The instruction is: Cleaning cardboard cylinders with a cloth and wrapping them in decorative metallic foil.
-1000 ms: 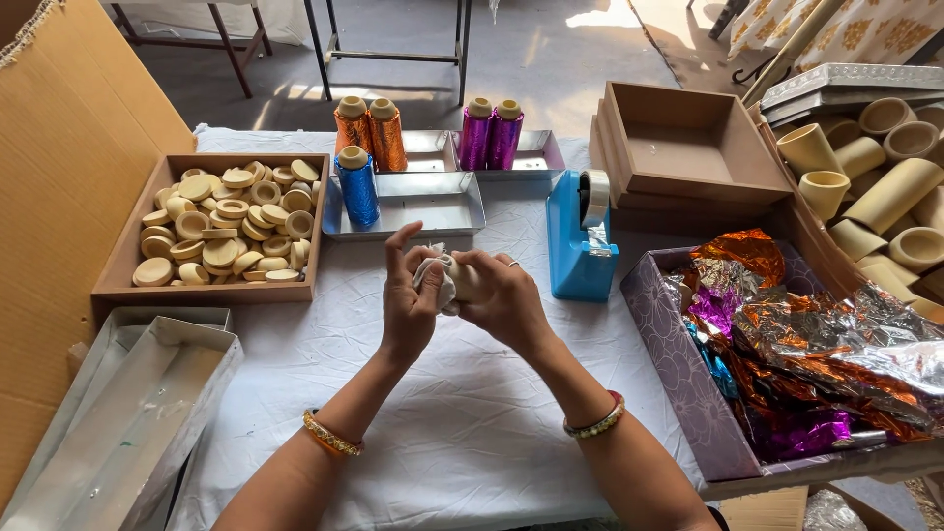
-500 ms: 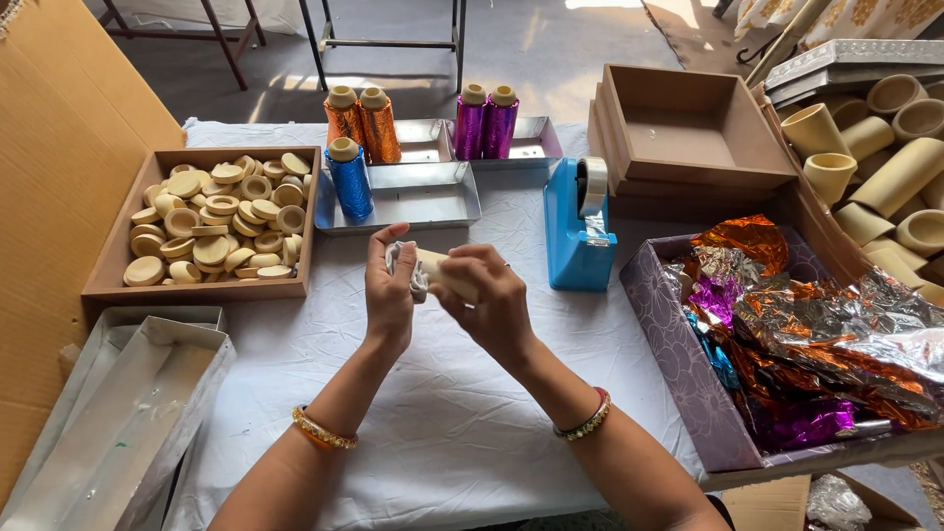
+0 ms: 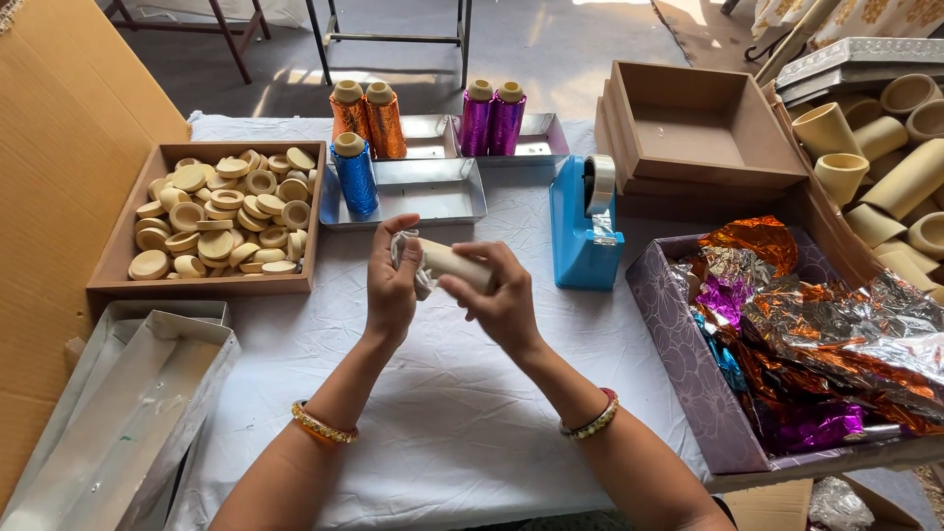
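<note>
Above the white tablecloth (image 3: 442, 413) both my hands hold a small cream tube (image 3: 447, 262) lying sideways. My left hand (image 3: 391, 285) grips its left end, where crumpled silver foil (image 3: 405, 254) sticks out between the fingers. My right hand (image 3: 501, 300) pinches the tube's right end from below and the side. Both wrists wear beaded bangles.
A wooden tray of cream round caps (image 3: 221, 211) sits at left. Blue, orange and purple thread spools (image 3: 356, 175) stand by silver trays (image 3: 433, 192). A blue tape dispenser (image 3: 582, 228) is at right. A purple box of coloured foil (image 3: 787, 324), cream tubes (image 3: 885, 167) and flat silver trays (image 3: 128, 413) surround me.
The tube has turned from end-on between my hands to lying sideways, with more of its length showing. The hands stay over the same part of the table.
</note>
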